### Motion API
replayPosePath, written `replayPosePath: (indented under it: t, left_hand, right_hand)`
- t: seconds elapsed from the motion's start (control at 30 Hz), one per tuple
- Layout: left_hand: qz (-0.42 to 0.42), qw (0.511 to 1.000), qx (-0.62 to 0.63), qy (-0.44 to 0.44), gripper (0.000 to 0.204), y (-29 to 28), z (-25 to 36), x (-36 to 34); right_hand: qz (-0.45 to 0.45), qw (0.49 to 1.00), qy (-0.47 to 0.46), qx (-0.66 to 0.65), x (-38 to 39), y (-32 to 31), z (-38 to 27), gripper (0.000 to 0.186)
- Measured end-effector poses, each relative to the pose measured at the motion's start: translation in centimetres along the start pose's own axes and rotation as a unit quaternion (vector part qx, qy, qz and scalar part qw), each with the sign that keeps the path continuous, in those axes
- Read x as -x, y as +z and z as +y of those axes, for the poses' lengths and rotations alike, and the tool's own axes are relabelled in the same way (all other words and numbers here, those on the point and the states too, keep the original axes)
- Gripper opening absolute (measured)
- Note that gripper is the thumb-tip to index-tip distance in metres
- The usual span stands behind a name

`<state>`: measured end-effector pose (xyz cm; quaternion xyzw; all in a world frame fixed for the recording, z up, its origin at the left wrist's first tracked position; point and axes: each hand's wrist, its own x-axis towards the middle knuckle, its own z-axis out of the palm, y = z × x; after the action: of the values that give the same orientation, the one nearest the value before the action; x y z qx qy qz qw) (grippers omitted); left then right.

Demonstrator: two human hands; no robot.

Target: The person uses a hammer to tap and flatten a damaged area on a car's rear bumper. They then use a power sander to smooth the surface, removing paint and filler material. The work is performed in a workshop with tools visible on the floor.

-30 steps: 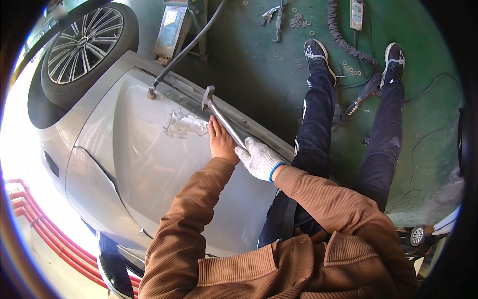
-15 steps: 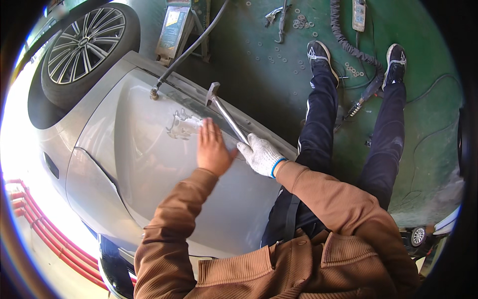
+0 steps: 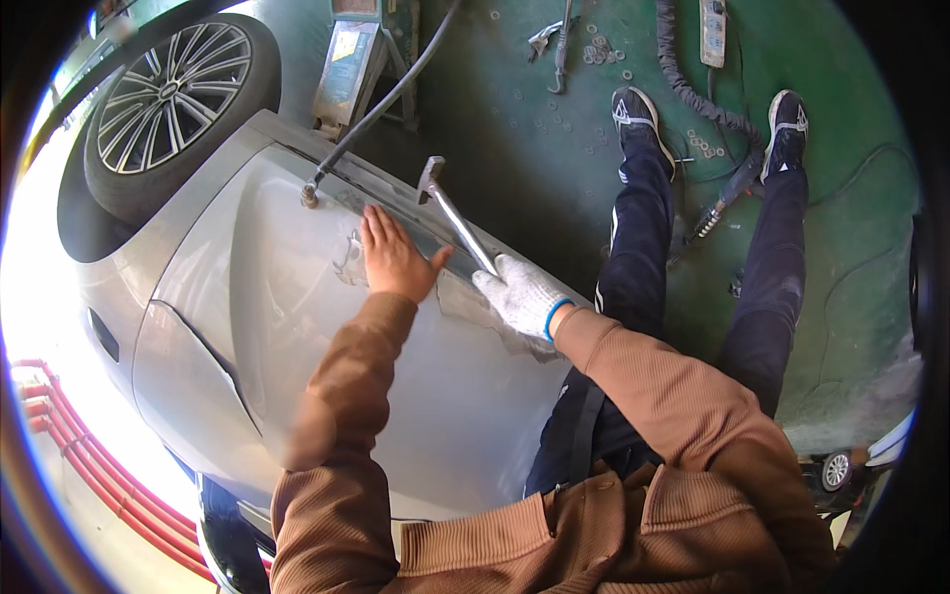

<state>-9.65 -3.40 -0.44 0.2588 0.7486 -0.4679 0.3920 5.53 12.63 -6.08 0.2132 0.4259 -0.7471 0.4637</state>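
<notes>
My bare left hand (image 3: 399, 259) lies with outstretched fingers against the silver car door (image 3: 317, 366), over a scraped patch (image 3: 346, 262) with grey, bared paint. In my right hand (image 3: 524, 297), which wears a white knit glove with a blue cuff, is the handle of a metal hammer (image 3: 457, 218). Its head points away from me, above the door's lower edge and clear of the panel. Between the two hands a second sanded strip (image 3: 480, 307) runs along that edge. A cable's brass-coloured end fitting (image 3: 310, 196) sits on the door near its far corner.
A dark cable (image 3: 396, 94) arches from the fitting toward a blue-grey machine (image 3: 348, 69). Scattered washers (image 3: 599, 51) and a hooked tool (image 3: 561, 59) lie on the green floor. A sleeved hose (image 3: 693, 94) and a welding-type gun (image 3: 714, 213) lie between my feet, near a power strip (image 3: 712, 35).
My left hand has slid left and farther up along the door, onto the scraped patch. The gloved hand and hammer have shifted slightly right. More of the sanded strip now shows between them.
</notes>
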Motion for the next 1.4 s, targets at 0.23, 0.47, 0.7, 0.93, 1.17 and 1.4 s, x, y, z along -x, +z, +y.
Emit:
replayPosePath:
  t: [0.23, 0.47, 0.7, 0.93, 1.17, 1.4]
  left_hand:
    - [0.044, 0.989, 0.104, 0.091, 0.085, 1.0, 2.7, 4.6]
    - [0.034, 0.978, 0.167, 0.121, 0.085, 0.9, 2.9, 7.5]
    - [0.096, 0.992, 0.085, -0.003, 0.105, 1.9, -4.7, 0.3]
    - [-0.072, 0.997, -0.038, 0.001, 0.125, -0.6, 2.4, -0.9]
    - [-0.112, 0.992, -0.01, 0.059, 0.124, 0.3, 9.0, 3.5]
    - [-0.097, 0.99, -0.043, 0.095, 0.092, 1.7, 9.9, 5.1]
  right_hand:
    - [-0.017, 0.986, -0.105, 0.131, -1.3, 2.1, -3.5, 0.047]
    - [-0.03, 0.997, -0.052, 0.05, -1.2, 1.9, -3.0, 0.043]
    - [-0.061, 0.996, -0.018, 0.068, -1.6, -0.3, -3.7, 0.047]
    - [-0.03, 0.971, 0.147, -0.185, 2.8, -4.8, 2.0, 0.031]
    - [-0.06, 0.977, 0.157, -0.129, 4.2, -5.1, 3.4, 0.04]
    - [-0.013, 1.0, 0.015, -0.016, 3.4, -1.6, 1.0, 0.045]
